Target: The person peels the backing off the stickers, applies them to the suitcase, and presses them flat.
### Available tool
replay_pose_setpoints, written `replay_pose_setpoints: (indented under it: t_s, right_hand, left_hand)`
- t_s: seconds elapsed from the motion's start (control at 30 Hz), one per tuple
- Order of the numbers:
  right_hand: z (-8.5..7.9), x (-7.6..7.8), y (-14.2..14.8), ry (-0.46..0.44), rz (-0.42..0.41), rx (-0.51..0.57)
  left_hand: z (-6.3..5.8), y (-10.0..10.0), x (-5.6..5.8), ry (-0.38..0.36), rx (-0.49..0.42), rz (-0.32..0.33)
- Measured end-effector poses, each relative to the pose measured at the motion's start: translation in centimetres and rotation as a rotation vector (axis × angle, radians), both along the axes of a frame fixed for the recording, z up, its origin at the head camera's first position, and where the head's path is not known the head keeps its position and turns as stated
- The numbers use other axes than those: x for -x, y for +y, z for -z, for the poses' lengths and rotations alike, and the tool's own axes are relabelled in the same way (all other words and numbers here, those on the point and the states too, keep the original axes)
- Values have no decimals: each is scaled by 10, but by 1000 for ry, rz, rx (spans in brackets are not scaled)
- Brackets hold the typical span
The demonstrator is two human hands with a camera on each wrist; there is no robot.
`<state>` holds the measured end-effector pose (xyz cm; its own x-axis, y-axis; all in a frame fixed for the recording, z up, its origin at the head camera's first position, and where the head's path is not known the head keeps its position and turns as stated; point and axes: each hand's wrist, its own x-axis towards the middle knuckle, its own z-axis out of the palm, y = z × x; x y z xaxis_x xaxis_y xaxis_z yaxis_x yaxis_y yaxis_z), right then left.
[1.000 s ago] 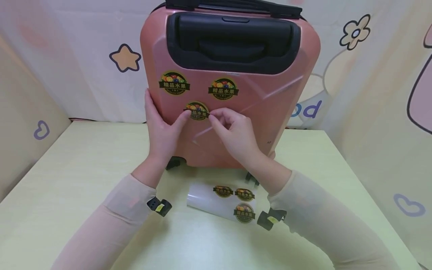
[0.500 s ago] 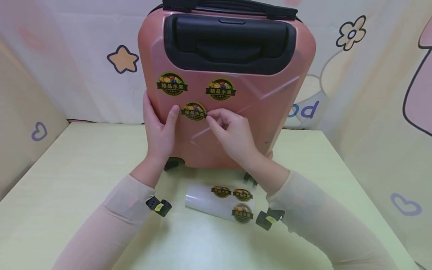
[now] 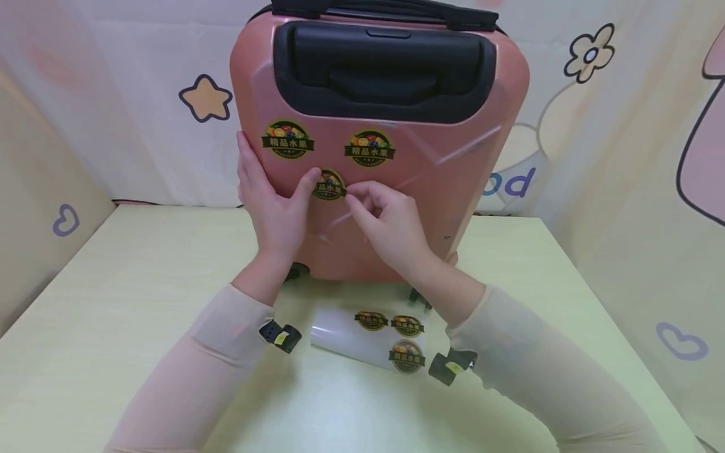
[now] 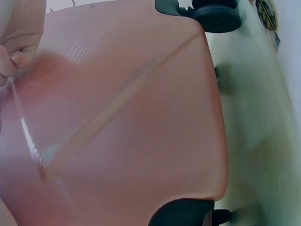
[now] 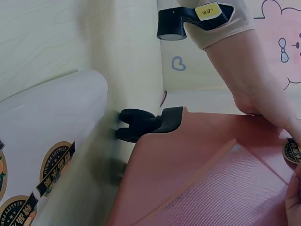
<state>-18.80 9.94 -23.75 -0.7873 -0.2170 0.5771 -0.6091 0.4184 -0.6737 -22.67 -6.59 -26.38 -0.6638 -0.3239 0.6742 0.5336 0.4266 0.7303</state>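
Before a pale backdrop (image 3: pixel 147 69) printed with cartoon shapes, a pink suitcase (image 3: pixel 436 167) stands on a light surface (image 3: pixel 170 277), a glossy sheet (image 3: pixel 342 330) (bearing three round fruit labels (image 3: pixel 407 357)) lying just in front. The lower sticker (image 3: pixel 330 189) is at the suitcase's face, beneath two upper stickers (image 3: pixel 370 149); the right hand (image 3: pixel 391 220) has its grip pinched on that sticker's right edge, while the grip of the left hand (image 3: pixel 277 217) is unclenched, fingers straight along the suitcase's side, thumb over the sticker's left end.
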Motion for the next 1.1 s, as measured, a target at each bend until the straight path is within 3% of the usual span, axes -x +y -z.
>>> replay_pose_setpoints:
  t_s: [0.4,0.53,0.63,0.73,0.8,0.87,0.97,1.1]
  right_hand:
    - [-2,-6,4,-37,28,-56]
    - [-10,-6,13,119,74,-22]
    - [-25,-3,25,384,123,-21]
    - [-47,3,39,653,211,-127]
    - [-61,6,46,745,273,-264]
    - [-71,8,48,754,308,-416]
    - [-76,10,46,681,345,-600]
    - [-72,11,41,639,379,-638]
  left_hand:
    - [6,-11,-1,92,27,-29]
    - [6,-16,-2,106,39,-5]
    - [5,-18,-4,80,41,20]
    - [4,-19,-5,95,121,-6]
    - [4,-18,-5,126,210,-43]
    - [4,-18,-4,127,270,-56]
    - [4,-16,-2,91,301,-55]
    - [4,-15,1,53,268,-22]
